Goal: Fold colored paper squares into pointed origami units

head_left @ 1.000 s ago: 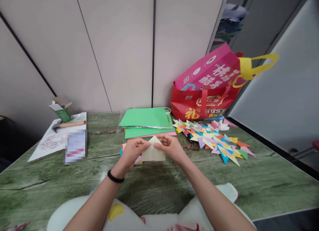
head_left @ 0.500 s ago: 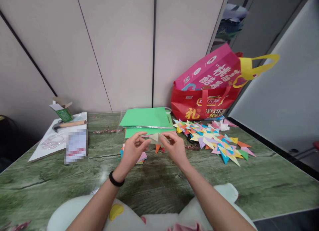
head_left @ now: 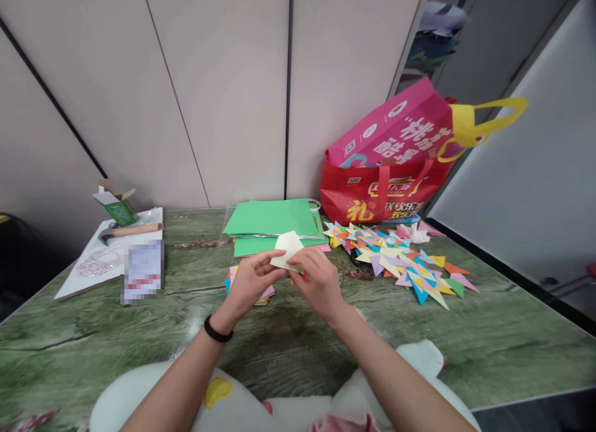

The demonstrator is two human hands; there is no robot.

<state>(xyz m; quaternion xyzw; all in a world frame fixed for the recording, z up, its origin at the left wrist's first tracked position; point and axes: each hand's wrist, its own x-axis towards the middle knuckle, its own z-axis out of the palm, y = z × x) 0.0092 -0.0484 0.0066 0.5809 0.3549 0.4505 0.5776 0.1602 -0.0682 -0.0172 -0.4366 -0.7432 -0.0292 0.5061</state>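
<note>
Between both hands is a small cream piece of folded paper [head_left: 287, 246], raised above the table with its upper part tilted up. My left hand [head_left: 256, 277] pinches its lower left edge. My right hand [head_left: 317, 277] grips the lower right side, the fingers close to those of the left. Behind and under the left hand lies a small stack of coloured paper [head_left: 266, 294], partly hidden. A bit of orange and red paper shows beneath the right hand. Beyond the hands are green sheets [head_left: 274, 217] in a pile.
Right of the hands spreads a heap of folded paper stars [head_left: 414, 270]. A red bag [head_left: 367, 193] with a pink bag [head_left: 395, 128] in it stands behind. At left are a hammer [head_left: 135, 229], a green box [head_left: 120, 211] and a white board [head_left: 69, 283] on the green table [head_left: 186, 333].
The cream paper has turned from a flat, edge-on pose to standing up with its broad face showing. Both hands have come closer together, the left now pinching the paper too.
</note>
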